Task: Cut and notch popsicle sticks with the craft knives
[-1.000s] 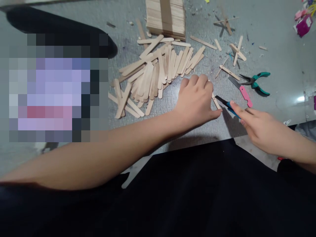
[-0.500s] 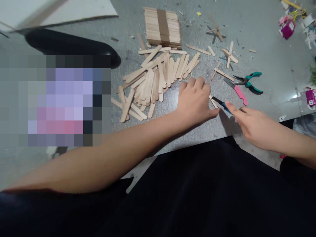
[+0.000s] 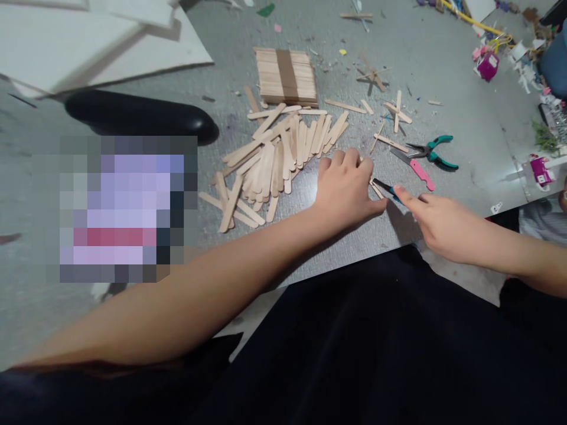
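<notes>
My left hand (image 3: 343,183) is bent over the table, its fingertips pressing a wooden craft stick (image 3: 376,189) against the surface. Most of that stick is hidden under the fingers, and the thumb points right. In my right hand (image 3: 436,221) is a cutter knife (image 3: 386,188) with a dark blade and blue handle, the index finger laid along it. Its blade tip meets the stick beside my left hand. A fanned heap of loose craft sticks (image 3: 279,159) lies left of my left hand.
Behind the heap stands a bundle of sticks (image 3: 287,77) with a brown band. Teal-handled pliers (image 3: 436,152) and a pink folding knife (image 3: 419,171) lie at right, near small crossed sticks (image 3: 397,111). A long black object (image 3: 142,115) and white boards (image 3: 101,35) are at left.
The camera view has shifted, so more of the table's far side shows. Both hands keep nearly the same pose, with the knife still at the stick.
</notes>
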{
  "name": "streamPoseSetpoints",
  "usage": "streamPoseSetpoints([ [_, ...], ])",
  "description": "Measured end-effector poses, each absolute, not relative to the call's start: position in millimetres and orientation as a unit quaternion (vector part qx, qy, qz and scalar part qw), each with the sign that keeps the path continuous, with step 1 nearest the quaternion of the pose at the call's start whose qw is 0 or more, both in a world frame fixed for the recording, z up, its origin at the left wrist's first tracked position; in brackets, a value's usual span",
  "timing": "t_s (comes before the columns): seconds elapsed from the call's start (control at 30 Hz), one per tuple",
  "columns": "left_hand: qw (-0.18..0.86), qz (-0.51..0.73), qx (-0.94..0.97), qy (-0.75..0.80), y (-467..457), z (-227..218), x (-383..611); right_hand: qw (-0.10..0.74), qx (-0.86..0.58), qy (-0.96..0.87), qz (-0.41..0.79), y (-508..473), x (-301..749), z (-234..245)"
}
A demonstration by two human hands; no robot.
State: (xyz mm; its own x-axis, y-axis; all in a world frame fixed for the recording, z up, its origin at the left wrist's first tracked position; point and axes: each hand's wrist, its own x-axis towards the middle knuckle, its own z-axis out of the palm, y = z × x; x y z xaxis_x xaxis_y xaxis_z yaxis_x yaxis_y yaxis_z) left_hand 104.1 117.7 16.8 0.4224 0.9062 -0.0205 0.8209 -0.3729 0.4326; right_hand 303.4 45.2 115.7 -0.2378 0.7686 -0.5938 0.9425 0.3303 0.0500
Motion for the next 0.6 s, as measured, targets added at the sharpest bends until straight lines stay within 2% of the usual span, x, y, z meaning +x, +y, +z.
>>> streamPoseSetpoints([
  [0.27, 0.189, 0.125, 0.823, 0.521, 117.6, 14.2, 103.9, 0.281, 0.556, 0.766, -0.158, 43.6, 298.3, 117.3],
  [0.6, 0.193, 0.125, 0.821, 0.522, 117.9, 11.7, 104.0, 0.348, 0.562, 0.742, -0.114, 34.8, 275.2, 121.1],
])
